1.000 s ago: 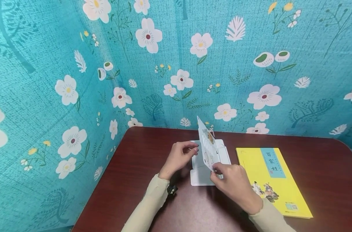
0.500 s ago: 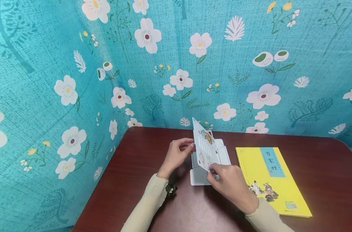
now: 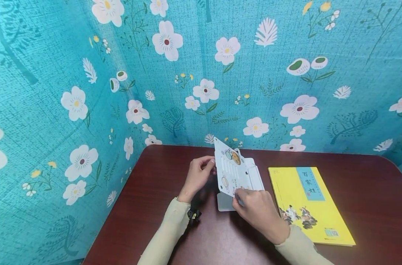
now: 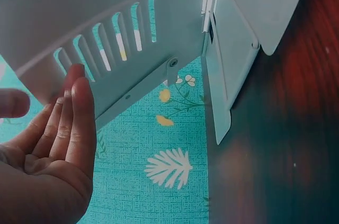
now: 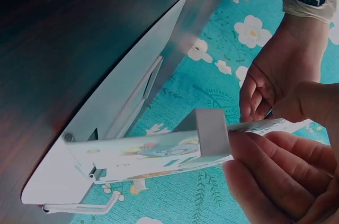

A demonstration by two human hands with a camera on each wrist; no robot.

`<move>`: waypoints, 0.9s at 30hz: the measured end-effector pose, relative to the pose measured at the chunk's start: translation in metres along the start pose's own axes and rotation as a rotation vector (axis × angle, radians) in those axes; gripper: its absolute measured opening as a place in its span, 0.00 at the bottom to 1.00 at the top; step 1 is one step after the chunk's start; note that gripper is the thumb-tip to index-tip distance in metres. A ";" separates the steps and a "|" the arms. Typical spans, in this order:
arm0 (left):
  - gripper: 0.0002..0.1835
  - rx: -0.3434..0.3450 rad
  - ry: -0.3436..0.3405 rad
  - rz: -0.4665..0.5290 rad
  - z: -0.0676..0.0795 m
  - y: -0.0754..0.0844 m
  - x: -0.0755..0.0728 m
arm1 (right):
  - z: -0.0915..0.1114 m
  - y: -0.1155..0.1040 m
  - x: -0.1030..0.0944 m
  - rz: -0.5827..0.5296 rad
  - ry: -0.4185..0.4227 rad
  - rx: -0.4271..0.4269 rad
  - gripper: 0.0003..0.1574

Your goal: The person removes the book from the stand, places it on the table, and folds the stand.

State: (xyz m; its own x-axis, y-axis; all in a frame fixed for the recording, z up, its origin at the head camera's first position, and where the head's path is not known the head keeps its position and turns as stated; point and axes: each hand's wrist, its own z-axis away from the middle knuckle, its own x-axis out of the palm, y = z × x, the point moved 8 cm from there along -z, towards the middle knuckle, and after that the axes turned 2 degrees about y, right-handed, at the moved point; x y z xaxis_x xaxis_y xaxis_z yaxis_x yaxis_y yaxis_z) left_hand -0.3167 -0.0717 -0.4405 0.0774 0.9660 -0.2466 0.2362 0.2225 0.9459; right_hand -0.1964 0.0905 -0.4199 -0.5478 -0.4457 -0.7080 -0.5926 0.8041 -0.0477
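Note:
A white folding book stand [image 3: 230, 167] is on the table, its slotted, cartoon-printed panel tilted up from the flat base [image 3: 225, 202]. My right hand [image 3: 261, 212] pinches the panel's near edge; in the right wrist view the thumb lies above and the fingers [image 5: 265, 168] below, by a bent lip [image 5: 213, 133]. At the panel's left edge is my left hand [image 3: 197, 176]. Its fingers [image 4: 79, 113] extend nearly straight in the left wrist view, tips overlapping the panel's plain back, with the thumb apart. A hinged support strut [image 4: 140, 94] shows on that back.
A yellow book [image 3: 311, 206] with a blue title strip lies flat on the table to the right of the stand. The dark red-brown table [image 3: 154, 176] meets a teal flowered cloth [image 3: 187, 121] at its back edge. A dark band [image 3: 193, 214] circles the left wrist.
The panel has swung left and leaned further over, showing more of its printed face. My right hand moved slightly left with it, and the left hand shifted a little left.

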 end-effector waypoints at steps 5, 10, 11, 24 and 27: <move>0.12 -0.032 0.042 0.004 0.000 -0.002 -0.005 | 0.001 -0.004 0.002 0.011 0.015 -0.043 0.11; 0.12 -0.039 0.073 -0.045 0.000 -0.002 -0.007 | 0.002 -0.007 0.000 0.022 0.052 -0.075 0.13; 0.11 -0.042 0.081 -0.055 0.000 -0.003 -0.008 | 0.002 -0.008 0.000 0.026 0.057 -0.079 0.14; 0.11 -0.153 0.115 -0.107 0.000 -0.017 -0.020 | 0.006 -0.013 0.010 0.057 -0.013 -0.084 0.22; 0.11 -0.181 0.103 -0.110 0.000 -0.019 -0.022 | 0.006 -0.013 0.012 0.055 -0.031 -0.080 0.21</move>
State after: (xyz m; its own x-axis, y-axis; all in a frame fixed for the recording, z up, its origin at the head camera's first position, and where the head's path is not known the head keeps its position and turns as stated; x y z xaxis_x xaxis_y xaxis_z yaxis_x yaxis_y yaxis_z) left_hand -0.3229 -0.0971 -0.4527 -0.0405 0.9411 -0.3358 0.0594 0.3377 0.9394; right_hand -0.1922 0.0772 -0.4321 -0.5633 -0.3880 -0.7295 -0.6080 0.7925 0.0480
